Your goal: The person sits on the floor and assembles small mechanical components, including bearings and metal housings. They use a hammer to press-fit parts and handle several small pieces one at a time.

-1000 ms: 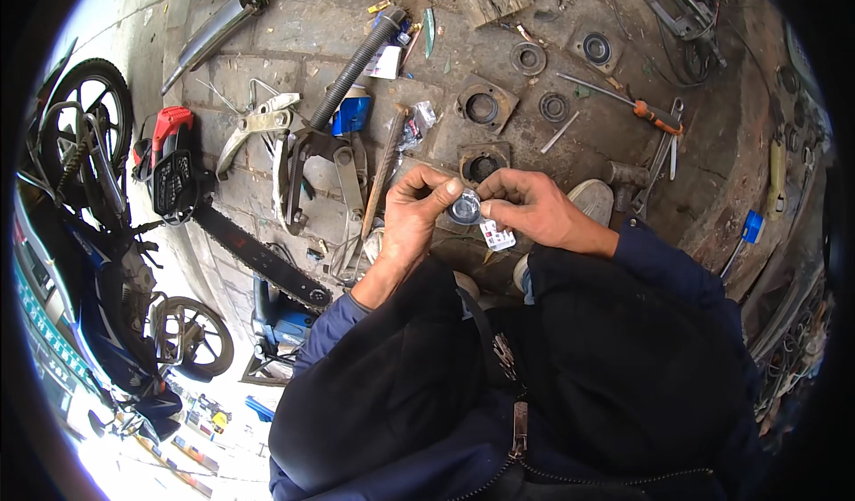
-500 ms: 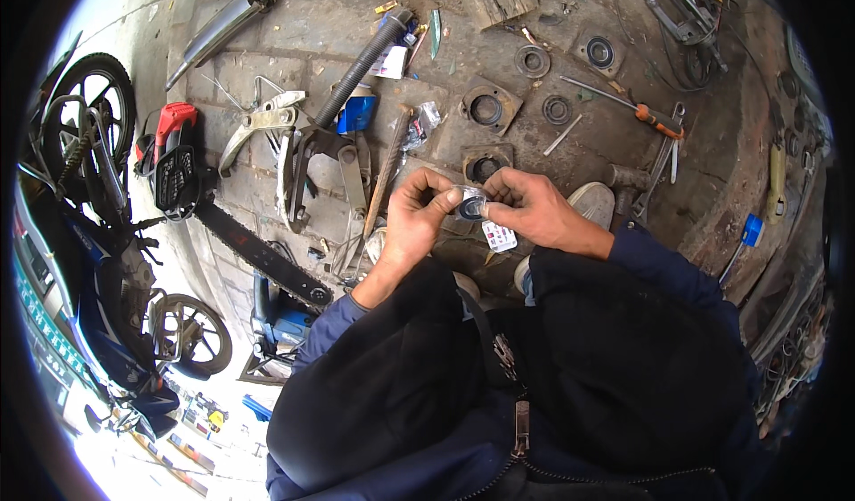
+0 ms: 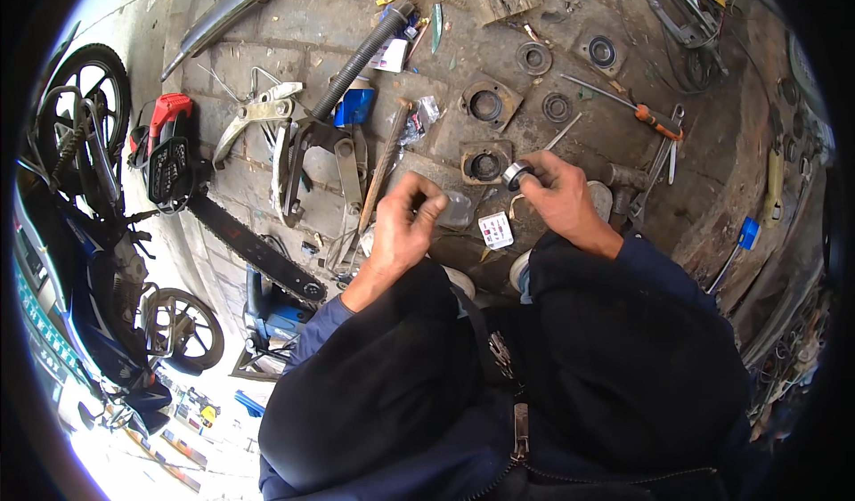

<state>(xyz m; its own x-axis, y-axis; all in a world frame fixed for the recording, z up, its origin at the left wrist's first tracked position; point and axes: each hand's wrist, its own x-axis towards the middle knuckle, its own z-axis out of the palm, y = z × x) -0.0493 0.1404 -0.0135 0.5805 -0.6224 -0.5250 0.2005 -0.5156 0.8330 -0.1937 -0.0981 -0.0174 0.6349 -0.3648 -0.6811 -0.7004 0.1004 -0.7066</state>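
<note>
Between the thumb and fingers of my right hand [image 3: 563,200] is a small ball bearing [image 3: 514,177] with a shiny steel outer ring and dark seal. My left hand [image 3: 405,223] is closed, thumb against the curled fingers, with a clear plastic bag [image 3: 459,210] at its fingertips. Below and between the hands lies a small white printed card [image 3: 496,231]. Just beyond the bearing, a square flanged bearing housing [image 3: 486,163] rests on the floor. A larger square housing [image 3: 488,104] lies farther out, with a loose worn bearing [image 3: 557,107] to its right.
A chainsaw [image 3: 249,244] and a gear puller [image 3: 280,114] with a threaded rod lie left, beside a wooden-handled tool [image 3: 385,164]. An orange-handled screwdriver [image 3: 657,121], a hammer head [image 3: 626,177] and wrenches [image 3: 663,158] are right. A motorcycle [image 3: 107,287] stands far left.
My hands have moved apart. The bearing has come out of the clear plastic and shifted right in my right hand; the plastic stays by my left fingers.
</note>
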